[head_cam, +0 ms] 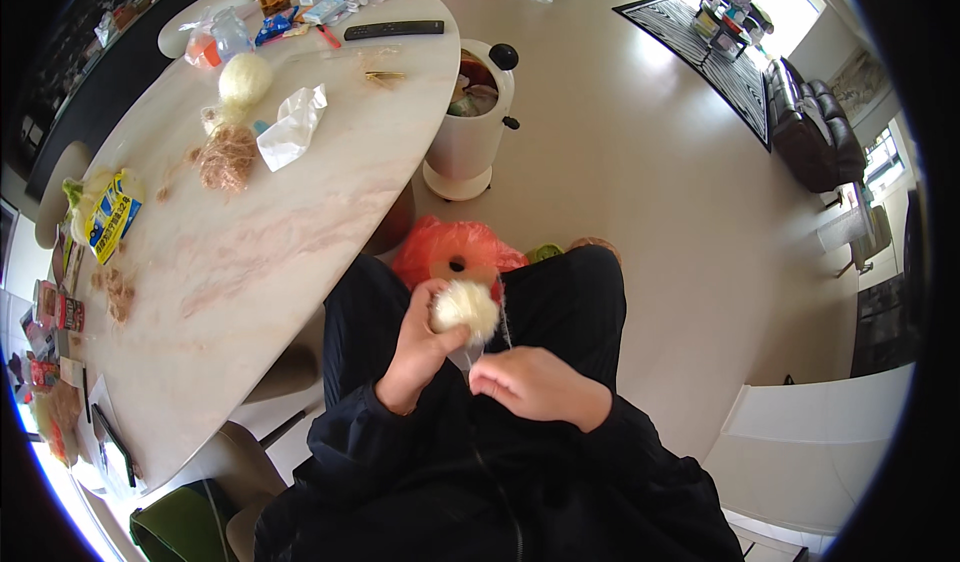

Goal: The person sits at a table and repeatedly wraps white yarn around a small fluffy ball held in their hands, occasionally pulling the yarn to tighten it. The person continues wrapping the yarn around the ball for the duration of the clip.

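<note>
A fluffy cream ball of yarn point(466, 313) sits in my left hand point(416, 348), with fingers and thumb curved around its left side. Just below and to the right of it, my right hand point(536, 386) is closed with curled fingers on a thin pale strand point(469, 355) that runs up to the ball. Another fuzzy strand point(505, 314) hangs between the ball and the right hand. Behind the ball, a red plastic bag point(450, 243) lies between my knees, with a round tan thing with a dark hole partly hidden in front of it.
On the marble-patterned table point(300, 239) at left lie a cream yarn ball point(245, 80), tangled brown yarn point(228, 158), crumpled white paper point(292, 128) and a remote control point(394, 29). A white bin point(469, 146) holding rubbish stands by the table's edge.
</note>
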Available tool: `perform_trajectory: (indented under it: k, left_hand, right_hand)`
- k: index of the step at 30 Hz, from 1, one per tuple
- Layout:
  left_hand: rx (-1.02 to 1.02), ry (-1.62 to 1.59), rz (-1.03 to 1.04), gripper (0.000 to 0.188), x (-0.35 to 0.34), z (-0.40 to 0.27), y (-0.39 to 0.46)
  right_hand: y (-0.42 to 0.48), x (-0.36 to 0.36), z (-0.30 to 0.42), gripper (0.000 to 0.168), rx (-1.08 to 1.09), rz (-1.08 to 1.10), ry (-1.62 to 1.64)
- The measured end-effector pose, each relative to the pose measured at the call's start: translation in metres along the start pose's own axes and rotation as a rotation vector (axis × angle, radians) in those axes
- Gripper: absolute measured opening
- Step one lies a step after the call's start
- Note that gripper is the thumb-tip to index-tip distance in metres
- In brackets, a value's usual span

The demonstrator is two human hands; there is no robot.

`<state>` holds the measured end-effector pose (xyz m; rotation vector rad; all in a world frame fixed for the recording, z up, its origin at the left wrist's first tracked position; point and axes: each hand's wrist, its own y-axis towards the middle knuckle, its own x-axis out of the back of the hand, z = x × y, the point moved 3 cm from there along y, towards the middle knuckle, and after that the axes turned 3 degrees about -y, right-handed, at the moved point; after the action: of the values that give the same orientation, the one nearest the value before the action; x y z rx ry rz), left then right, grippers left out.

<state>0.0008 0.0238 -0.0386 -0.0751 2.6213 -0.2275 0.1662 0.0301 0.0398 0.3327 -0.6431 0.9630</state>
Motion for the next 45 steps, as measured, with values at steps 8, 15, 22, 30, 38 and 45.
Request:
perform_trajectory:
  k: [8,15,22,30,38,45]
  left_hand:
    - [0.261,-0.465,0.436,0.07,-0.025,-0.009,-0.016]
    - [0.074,-0.389,0.038,0.066,0.003,0.012,-0.002]
    - [0.204,0.004,0.235,0.065,0.007,0.019,0.0]
    - [0.056,-0.451,0.187,0.068,-0.012,-0.015,-0.005]
    - [0.25,0.162,0.384,0.064,0.01,0.002,-0.005]
    - [-0.105,-0.432,0.083,0.069,0.0,-0.014,0.0]
  right_hand:
    - [0.009,0.028,-0.046,0.006,-0.087,-0.289,-0.025]
    - [0.005,-0.006,-0.048,0.008,-0.144,-0.119,-0.309]
    - [0.006,0.034,0.007,0.004,0.111,-0.222,-0.048]
    - [0.007,-0.005,-0.052,0.015,-0.186,-0.074,-0.236]
    - [0.017,0.031,-0.023,0.007,0.039,-0.217,-0.038]
    - [0.005,-0.012,-0.052,0.016,-0.095,-0.032,-0.243]
